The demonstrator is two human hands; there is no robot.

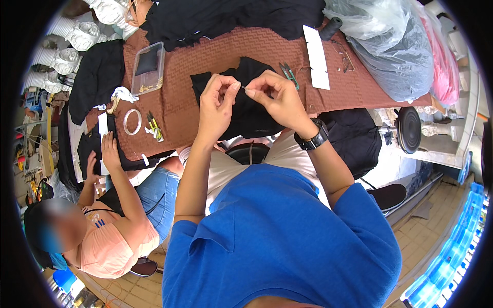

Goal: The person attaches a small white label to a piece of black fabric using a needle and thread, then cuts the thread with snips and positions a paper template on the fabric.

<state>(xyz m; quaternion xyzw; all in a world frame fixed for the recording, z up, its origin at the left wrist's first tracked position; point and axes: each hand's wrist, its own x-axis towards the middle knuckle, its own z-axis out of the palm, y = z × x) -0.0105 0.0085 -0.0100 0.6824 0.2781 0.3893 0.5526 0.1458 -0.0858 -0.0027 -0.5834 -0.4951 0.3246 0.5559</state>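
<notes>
Both my hands are raised over a black garment spread across my lap and the table's front edge. My left hand is closed in a pinch, thumb against fingertips. Close beside it, my right hand pinches as well, its fingertips almost meeting the left ones. Something tiny and thin shows between the fingertips, too small to name. Just beyond my right hand lie green-handled thread snips. A long white paper strip is to their right.
Brown patterned cloth covers the table. To the left are a transparent plastic box, a tape roll and yellow-handled snips. A thread cone and plastic bags stand far right. A co-worker sits at left, hands on black fabric.
</notes>
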